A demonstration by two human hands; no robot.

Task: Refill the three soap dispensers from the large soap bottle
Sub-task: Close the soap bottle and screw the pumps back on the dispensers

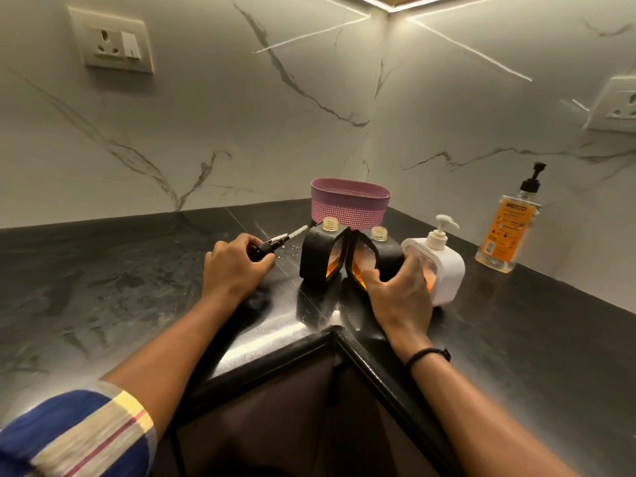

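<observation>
L hand [234, 266] gripping black pump head [270, 245], R hand [399, 290] on uncapped black dispenser [377, 258]

White veined marble walls [213, 108] (strip-lit from above) meet a black countertop [103, 277].

There are three soap dispensers in the middle of the frame: two black dispensers [321, 254] [375, 259] without pumps and one white dispenser [438, 266] with its pump. One large soap bottle [507, 232] stands at the right. One pink basket [350, 204] is behind them. One loose black pump [275, 243] lies at center left. Two wall sockets [112, 43] [619, 108] are visible, upper left and right edge. Two hands [234, 266] [401, 290] are on the desk [103, 287].
</observation>
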